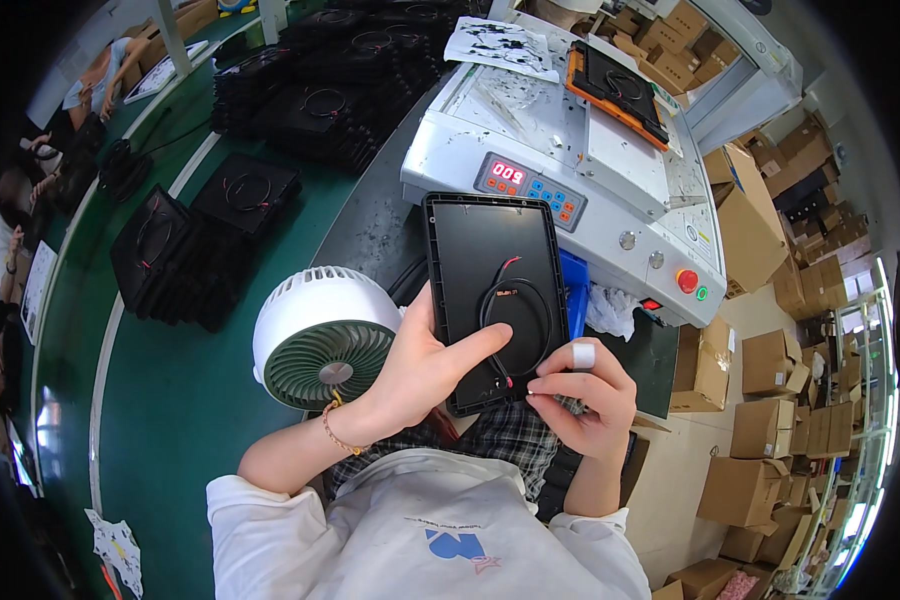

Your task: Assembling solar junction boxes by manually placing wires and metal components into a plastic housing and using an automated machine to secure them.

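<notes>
A black rectangular plastic housing (470, 250) with a raised rim is tilted up in front of my chest. My left hand (425, 360) grips it by its left edge, the thumb pressing on a coiled black cable (548, 335) inside. Red wire ends show above the coil and near the housing's lower edge. Beside the lower right corner, my right hand (592, 400) is closed in a pinch, with white wrapping around one finger. A tiny pale bit shows at its fingertips, too small to name.
A white desk fan (320, 290) stands left of my forearm on the green table (230, 380). Stacks of black housings (245, 190) lie farther back. Ahead right is a white machine (445, 150) with a control panel, bearing a housing in an orange fixture (585, 85). Cardboard boxes (750, 220) line the right.
</notes>
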`<state>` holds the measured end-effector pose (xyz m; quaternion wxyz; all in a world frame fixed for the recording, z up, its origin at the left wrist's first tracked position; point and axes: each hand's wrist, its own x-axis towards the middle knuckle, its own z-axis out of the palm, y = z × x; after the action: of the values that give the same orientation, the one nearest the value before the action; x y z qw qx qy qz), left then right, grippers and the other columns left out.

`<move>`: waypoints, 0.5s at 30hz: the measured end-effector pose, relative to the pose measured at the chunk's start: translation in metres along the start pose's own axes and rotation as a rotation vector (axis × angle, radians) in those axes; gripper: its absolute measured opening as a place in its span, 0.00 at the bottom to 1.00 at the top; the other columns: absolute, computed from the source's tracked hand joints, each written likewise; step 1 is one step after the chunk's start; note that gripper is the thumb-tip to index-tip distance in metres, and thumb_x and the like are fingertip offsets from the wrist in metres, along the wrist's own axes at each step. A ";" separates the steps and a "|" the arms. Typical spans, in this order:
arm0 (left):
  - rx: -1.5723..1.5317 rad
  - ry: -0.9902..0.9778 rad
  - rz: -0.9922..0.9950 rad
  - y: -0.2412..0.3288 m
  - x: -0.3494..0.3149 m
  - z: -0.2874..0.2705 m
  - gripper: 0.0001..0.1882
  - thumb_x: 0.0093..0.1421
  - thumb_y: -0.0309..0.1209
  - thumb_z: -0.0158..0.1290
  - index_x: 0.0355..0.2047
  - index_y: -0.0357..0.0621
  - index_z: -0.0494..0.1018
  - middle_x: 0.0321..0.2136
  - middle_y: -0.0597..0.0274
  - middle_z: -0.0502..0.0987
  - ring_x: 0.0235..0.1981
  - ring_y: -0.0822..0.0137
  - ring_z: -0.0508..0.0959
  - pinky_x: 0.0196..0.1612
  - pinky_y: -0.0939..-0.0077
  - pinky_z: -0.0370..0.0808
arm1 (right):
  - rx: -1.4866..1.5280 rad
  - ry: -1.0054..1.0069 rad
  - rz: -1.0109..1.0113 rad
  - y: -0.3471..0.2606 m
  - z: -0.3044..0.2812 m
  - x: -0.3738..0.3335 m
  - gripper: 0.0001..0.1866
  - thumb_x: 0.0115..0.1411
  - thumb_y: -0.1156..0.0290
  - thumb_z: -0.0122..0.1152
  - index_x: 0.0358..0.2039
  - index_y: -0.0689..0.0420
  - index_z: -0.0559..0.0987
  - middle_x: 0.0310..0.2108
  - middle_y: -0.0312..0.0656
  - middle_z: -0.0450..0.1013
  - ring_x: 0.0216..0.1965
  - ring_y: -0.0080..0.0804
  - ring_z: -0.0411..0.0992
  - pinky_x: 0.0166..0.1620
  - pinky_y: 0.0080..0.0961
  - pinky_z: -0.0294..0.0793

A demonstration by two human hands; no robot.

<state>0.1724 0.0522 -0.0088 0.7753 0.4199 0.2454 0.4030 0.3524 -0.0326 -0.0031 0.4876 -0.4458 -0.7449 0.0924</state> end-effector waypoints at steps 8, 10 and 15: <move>0.015 0.000 0.031 -0.002 0.000 0.000 0.23 0.57 0.22 0.57 0.52 0.35 0.64 0.45 0.60 0.75 0.44 0.74 0.76 0.48 0.77 0.75 | -0.060 -0.058 -0.097 0.001 -0.006 0.002 0.12 0.41 0.78 0.73 0.28 0.54 0.82 0.28 0.34 0.77 0.29 0.32 0.72 0.34 0.26 0.69; 0.024 0.000 0.045 -0.003 0.000 -0.001 0.22 0.57 0.22 0.58 0.51 0.35 0.64 0.45 0.60 0.75 0.44 0.74 0.75 0.48 0.77 0.75 | -0.086 -0.084 -0.092 0.000 -0.006 0.004 0.12 0.41 0.79 0.73 0.28 0.54 0.82 0.28 0.34 0.77 0.28 0.31 0.72 0.34 0.26 0.69; 0.038 -0.013 0.041 -0.003 0.000 -0.002 0.22 0.57 0.22 0.57 0.52 0.35 0.64 0.45 0.60 0.75 0.45 0.74 0.75 0.48 0.77 0.74 | -0.074 -0.090 -0.066 0.000 -0.004 0.006 0.12 0.41 0.79 0.72 0.28 0.54 0.82 0.29 0.35 0.77 0.28 0.31 0.72 0.34 0.26 0.69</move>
<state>0.1721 0.0527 -0.0122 0.7603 0.4420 0.2395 0.4114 0.3549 -0.0297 0.0031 0.4398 -0.4339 -0.7833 0.0686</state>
